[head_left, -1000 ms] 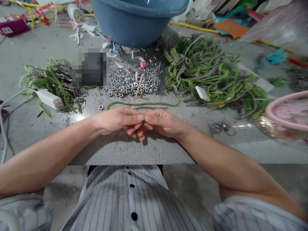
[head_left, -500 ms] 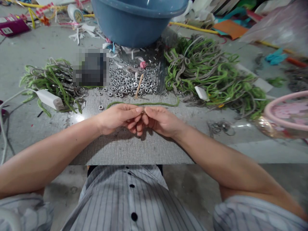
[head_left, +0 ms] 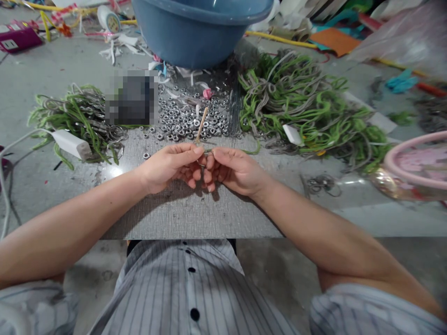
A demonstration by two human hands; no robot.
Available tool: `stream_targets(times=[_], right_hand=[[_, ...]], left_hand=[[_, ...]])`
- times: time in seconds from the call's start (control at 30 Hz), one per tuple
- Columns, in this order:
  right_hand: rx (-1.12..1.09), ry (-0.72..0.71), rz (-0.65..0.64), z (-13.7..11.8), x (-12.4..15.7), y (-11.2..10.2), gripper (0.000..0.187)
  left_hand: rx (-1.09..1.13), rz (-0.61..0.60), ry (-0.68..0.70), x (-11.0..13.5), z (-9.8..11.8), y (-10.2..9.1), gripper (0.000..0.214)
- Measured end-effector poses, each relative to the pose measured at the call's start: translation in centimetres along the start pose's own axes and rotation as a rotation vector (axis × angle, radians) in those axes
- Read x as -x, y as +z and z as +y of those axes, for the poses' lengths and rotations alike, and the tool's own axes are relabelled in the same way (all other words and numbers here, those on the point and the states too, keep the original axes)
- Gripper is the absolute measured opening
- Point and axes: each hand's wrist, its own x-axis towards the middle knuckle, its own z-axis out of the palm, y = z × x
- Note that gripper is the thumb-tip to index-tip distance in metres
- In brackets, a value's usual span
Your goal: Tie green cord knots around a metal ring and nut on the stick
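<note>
At the middle of the table's near side, my left hand (head_left: 174, 164) and my right hand (head_left: 234, 167) meet, with fingertips pinched together. A green cord (head_left: 254, 150) runs from behind my right hand, and a bit of green shows between both thumbs. A small, thin metal piece (head_left: 201, 164) hangs among the fingers; its exact kind is hidden. Just beyond lie many loose metal nuts (head_left: 206, 124) with a thin wooden stick (head_left: 202, 124) among them.
A blue basin (head_left: 195, 37) stands at the back. Green and grey cords with metal fittings (head_left: 82, 116) lie left, and a bigger cord heap (head_left: 300, 97) lies right. Near the right edge is a pink-rimmed object (head_left: 394, 158). A white plastic block (head_left: 73, 143) trails a cable.
The green cord's left stretch no longer shows on the table behind my hands. My fingers have shifted slightly, and green and metal now show between them.
</note>
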Motion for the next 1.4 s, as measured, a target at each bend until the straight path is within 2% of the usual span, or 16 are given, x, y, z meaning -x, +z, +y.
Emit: stream_targets(times=[0.17,0.33,0.43,0.73,1.07,1.17,1.3,1.4], right_hand=[[0.006,-0.002,0.008,-0.2,-0.1,0.0,0.04],[-0.003,-0.022,0.011,-0.1,-0.3,0.0,0.042],[0.008,-0.034,-0.003,0.1,-0.3,0.0,0.044],[0.054,0.006,-0.083,0.5,0.0,0.9,0.056],[0.139,-0.053,-0.134,0.6,0.4,1.8,0.063],[0.112,-0.088,-0.121,0.6,0.4,1.5,0.058],[0.118,-0.152,-0.019,0.2,0.3,0.6,0.044],[0.164,-0.179,0.053,0.1,0.3,0.2,0.038]], left_hand=[[-0.037,0.009,0.021,0.1,0.2,0.3,0.03],[-0.135,0.078,0.104,0.0,0.0,0.3,0.024],[-0.174,0.072,0.12,0.0,-0.2,0.3,0.028],[-0.16,-0.157,-0.025,0.3,0.3,0.4,0.046],[-0.179,-0.303,-0.092,0.3,0.7,0.1,0.045],[-0.146,-0.256,-0.06,0.3,0.8,0.2,0.04],[-0.118,-0.065,0.075,0.3,0.6,0.6,0.024],[-0.238,0.071,0.16,0.2,0.3,1.0,0.011]])
